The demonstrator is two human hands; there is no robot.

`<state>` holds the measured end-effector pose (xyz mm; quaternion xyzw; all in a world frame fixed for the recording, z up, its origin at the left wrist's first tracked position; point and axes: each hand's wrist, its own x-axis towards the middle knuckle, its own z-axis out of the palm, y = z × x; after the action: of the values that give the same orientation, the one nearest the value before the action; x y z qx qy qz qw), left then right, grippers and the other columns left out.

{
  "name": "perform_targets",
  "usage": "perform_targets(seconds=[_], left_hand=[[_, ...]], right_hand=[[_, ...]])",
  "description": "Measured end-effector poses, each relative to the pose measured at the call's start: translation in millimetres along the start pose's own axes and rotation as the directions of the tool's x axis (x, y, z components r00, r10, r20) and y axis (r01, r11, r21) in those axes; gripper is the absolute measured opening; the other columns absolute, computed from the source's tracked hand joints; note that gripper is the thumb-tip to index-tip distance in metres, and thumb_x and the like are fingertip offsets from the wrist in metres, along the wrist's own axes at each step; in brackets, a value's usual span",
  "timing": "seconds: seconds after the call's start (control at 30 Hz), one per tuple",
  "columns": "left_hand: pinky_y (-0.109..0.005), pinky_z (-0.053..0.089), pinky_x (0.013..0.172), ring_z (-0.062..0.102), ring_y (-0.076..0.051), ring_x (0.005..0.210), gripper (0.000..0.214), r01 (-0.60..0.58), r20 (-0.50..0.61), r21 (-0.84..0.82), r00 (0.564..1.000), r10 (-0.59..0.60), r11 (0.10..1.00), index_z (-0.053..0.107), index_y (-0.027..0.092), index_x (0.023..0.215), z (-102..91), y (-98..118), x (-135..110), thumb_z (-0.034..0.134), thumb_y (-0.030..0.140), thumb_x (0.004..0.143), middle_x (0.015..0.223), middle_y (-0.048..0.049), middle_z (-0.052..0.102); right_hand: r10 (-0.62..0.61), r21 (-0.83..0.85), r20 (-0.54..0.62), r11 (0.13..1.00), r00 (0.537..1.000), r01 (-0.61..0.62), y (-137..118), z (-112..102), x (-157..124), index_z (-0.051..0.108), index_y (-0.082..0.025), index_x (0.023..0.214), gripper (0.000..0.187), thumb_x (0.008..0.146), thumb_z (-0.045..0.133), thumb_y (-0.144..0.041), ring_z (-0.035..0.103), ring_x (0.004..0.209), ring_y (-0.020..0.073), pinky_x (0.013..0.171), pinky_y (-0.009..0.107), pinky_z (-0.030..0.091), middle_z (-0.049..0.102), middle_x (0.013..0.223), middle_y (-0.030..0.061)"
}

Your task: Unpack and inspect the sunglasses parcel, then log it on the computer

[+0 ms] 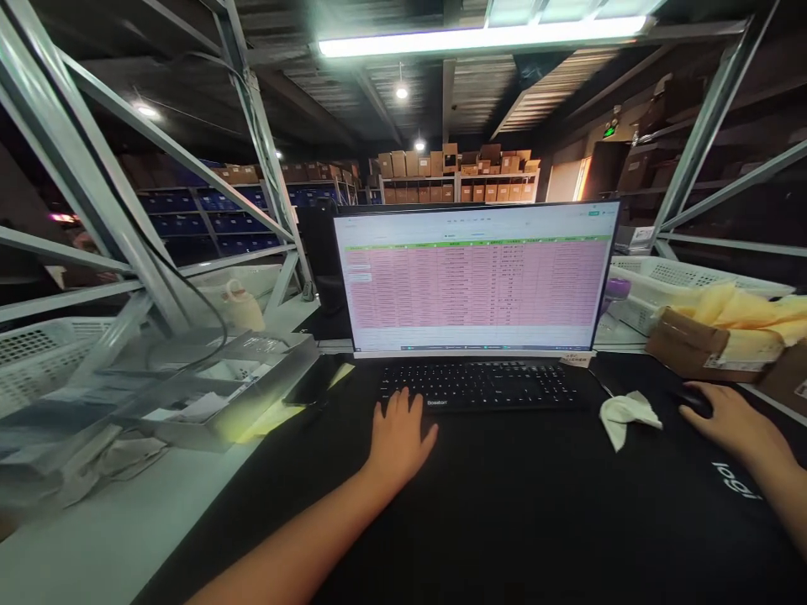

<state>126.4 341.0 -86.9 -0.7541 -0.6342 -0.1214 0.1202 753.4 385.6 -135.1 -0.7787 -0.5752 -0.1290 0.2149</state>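
Fingers spread, my left hand [398, 433] rests with its fingertips at the lower left of a black keyboard [485, 382]. Over on the right, my right hand [735, 420] lies around a black computer mouse [698, 401], which its fingers partly cover. Behind the keyboard stands a monitor [476, 281] showing a spreadsheet with pink rows and a green header; its text is too small to read. A crumpled white tissue [629, 416] lies between the keyboard and the mouse. Everything rests on a large black desk mat [504, 504].
Left of the mat, a grey tray [218, 412] holds papers, near a dark phone-like object [319, 380] and yellow paper. At the right sit a cardboard box [687, 344] with yellow material and white baskets [668, 273]. Metal shelf posts [265, 151] frame the desk.
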Motion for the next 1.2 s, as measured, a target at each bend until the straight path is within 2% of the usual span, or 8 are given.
perform_targets(seconds=[0.13,0.3,0.57,0.77,1.03,1.2], left_hand=[[-0.061,0.038,0.116,0.046,-0.037,0.143,0.055,-0.016,-0.008,0.022,1.000,0.016,1.000,0.054,0.012,0.145,1.7,-1,2,0.049,0.039,0.098,0.155,-0.0212,0.051],[-0.061,0.039,0.115,0.047,-0.037,0.143,0.053,-0.027,-0.004,0.035,1.000,0.027,0.999,0.055,0.013,0.145,2.3,-2,2,0.047,0.038,0.098,0.155,-0.0205,0.051],[-0.061,0.039,0.114,0.047,-0.037,0.143,0.054,-0.027,0.025,0.055,0.999,0.026,0.998,0.054,0.013,0.146,1.7,-1,5,0.046,0.037,0.098,0.156,-0.0211,0.050],[-0.060,0.040,0.114,0.047,-0.037,0.142,0.054,-0.033,0.007,0.086,0.999,0.033,0.996,0.054,0.013,0.146,6.6,-3,6,0.045,0.037,0.098,0.155,-0.0206,0.051],[-0.060,0.041,0.113,0.047,-0.037,0.142,0.055,-0.044,0.004,0.091,0.999,0.044,0.995,0.054,0.013,0.146,11.4,-4,8,0.044,0.037,0.098,0.155,-0.0206,0.050],[-0.060,0.040,0.114,0.047,-0.037,0.143,0.054,-0.043,0.001,0.101,0.999,0.044,0.994,0.055,0.014,0.146,11.6,-4,9,0.044,0.037,0.098,0.155,-0.0204,0.051]], right_hand=[[0.038,0.054,0.080,0.998,0.996,-0.043,-17,-15,-6,0.059,-0.023,0.122,0.055,0.078,0.047,-0.054,0.057,0.128,0.0376,0.110,0.048,0.043,0.061,0.130,0.0227],[0.048,0.047,0.077,0.998,0.996,-0.052,-23,-20,-9,0.057,-0.022,0.124,0.051,0.082,0.045,-0.048,0.055,0.131,0.0345,0.115,0.042,0.039,0.060,0.130,0.0210],[0.101,0.020,0.080,0.995,0.992,-0.102,-23,-18,-7,0.055,-0.020,0.129,0.052,0.086,0.045,-0.046,0.053,0.134,0.0325,0.115,0.040,0.038,0.057,0.135,0.0197],[0.126,0.012,0.077,0.992,0.989,-0.128,-29,-26,-9,0.058,-0.020,0.128,0.051,0.088,0.046,-0.048,0.055,0.131,0.0335,0.108,0.041,0.043,0.057,0.137,0.0196],[0.125,0.036,0.014,0.991,0.992,-0.125,-23,-26,-9,0.056,-0.019,0.129,0.051,0.088,0.046,-0.048,0.055,0.130,0.0308,0.108,0.038,0.043,0.057,0.137,0.0189],[0.094,0.053,-0.036,0.994,0.995,-0.092,-20,-20,-10,0.056,-0.020,0.129,0.056,0.084,0.049,-0.052,0.058,0.124,0.0310,0.107,0.045,0.046,0.060,0.134,0.0154]])
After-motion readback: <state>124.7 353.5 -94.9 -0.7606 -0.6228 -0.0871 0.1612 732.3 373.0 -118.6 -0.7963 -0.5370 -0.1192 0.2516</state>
